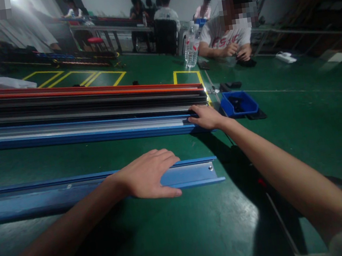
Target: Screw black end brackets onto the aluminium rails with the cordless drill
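Note:
My left hand point(152, 174) lies across the near blue channel rail point(192, 173), its fingers stretched over the far edge and the thumb spread along the near edge. A small screw or hole point(210, 168) shows near that rail's right end. Farther away, my right hand point(206, 117) is at the right end of a second blue rail point(145, 123). Its fingers lie over the far wall and its thumb is inside the channel, pinching the wall. A small dark patch shows by the thumb tip; I cannot make out what it is.
Black rails point(92, 104) and an orange rail point(105, 88) lie beyond the blue one on the green table point(184, 231). A blue bin point(243, 103) with dark parts stands to the right. Bottles point(191, 47) stand near a seated co-worker point(224, 32); other people sit behind.

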`<state>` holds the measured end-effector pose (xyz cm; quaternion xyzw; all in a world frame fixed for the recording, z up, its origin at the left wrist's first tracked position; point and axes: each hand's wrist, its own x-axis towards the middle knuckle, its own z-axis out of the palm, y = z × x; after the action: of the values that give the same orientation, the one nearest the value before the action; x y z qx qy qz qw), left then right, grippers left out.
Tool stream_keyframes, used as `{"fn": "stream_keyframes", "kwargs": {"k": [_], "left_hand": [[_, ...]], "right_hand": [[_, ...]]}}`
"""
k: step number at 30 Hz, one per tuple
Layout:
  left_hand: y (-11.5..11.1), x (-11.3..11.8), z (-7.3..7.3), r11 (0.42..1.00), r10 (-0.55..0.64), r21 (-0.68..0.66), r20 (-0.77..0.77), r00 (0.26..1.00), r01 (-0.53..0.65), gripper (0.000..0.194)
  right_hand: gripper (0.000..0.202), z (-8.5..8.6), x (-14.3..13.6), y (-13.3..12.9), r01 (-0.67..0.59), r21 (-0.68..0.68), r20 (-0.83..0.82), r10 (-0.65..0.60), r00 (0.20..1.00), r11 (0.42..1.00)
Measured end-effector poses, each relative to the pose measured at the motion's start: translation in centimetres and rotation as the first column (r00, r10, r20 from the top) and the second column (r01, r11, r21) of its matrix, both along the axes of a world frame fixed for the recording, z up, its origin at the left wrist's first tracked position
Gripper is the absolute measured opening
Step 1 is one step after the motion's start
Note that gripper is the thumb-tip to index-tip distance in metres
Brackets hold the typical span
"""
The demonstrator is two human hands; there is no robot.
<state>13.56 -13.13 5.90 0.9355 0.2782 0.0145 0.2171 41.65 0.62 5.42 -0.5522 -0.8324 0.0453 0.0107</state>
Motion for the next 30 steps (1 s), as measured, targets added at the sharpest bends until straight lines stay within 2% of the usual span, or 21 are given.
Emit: {"fn": "stream_keyframes", "kwargs": {"k": [30], "left_hand": [[0.06, 0.04, -0.1, 1.0, 0.006, 0.0, -0.003, 1.0, -0.006, 0.073]], "right_hand": [[0.049, 0.05, 0.04, -0.02, -0.004, 0.0, -0.011, 0.004, 1.0, 1.0]]}}
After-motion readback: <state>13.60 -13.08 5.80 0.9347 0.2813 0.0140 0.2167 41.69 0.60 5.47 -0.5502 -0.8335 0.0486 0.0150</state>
